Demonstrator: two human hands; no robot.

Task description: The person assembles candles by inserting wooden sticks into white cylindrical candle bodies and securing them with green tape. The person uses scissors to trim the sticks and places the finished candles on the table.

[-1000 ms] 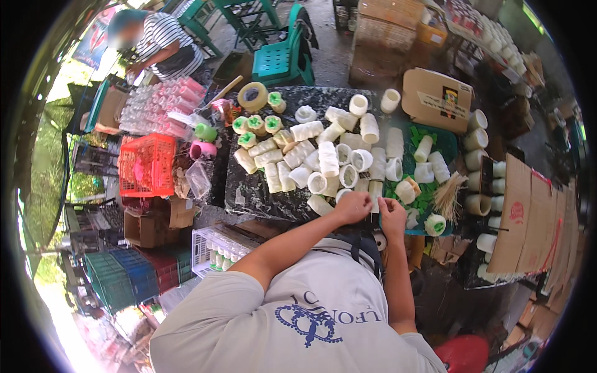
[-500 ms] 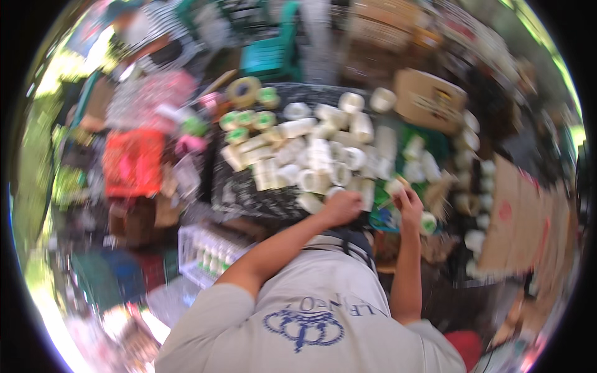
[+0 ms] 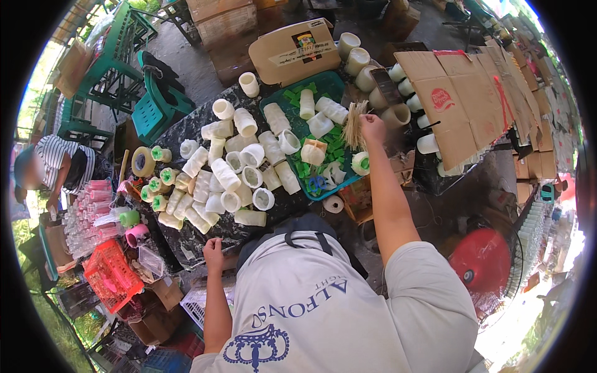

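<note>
My right hand [image 3: 373, 130] reaches over the far right side of the teal tray [image 3: 272, 99], fingers closed on the upper end of a bundle of thin straw-coloured strands [image 3: 355, 129]. My left hand [image 3: 213, 250] is at the table's front edge, its fingers curled together; whatever they may hold cannot be made out. Many white, hollow, wax-like cylinders [image 3: 225, 175] lie and stand on the black-covered table [image 3: 180, 239]. Inside the tray are green pieces [image 3: 336, 144], several white cylinders, blue-handled scissors [image 3: 318, 184] and a white cup topped by a tan block [image 3: 313, 151].
Beyond the tray stands a cardboard box [image 3: 295, 55]. Cylinders with green ends [image 3: 155, 184] and a tape roll [image 3: 143, 161] sit at the table's left. Large cardboard sheets [image 3: 444, 99] and a red fan [image 3: 479, 261] are at the right. Another person [image 3: 59, 161] bends at far left.
My view has turned to the right and sharpened. My hands, close together before, are now far apart: the right has moved out to the strand bundle, the left stays near the table's front edge.
</note>
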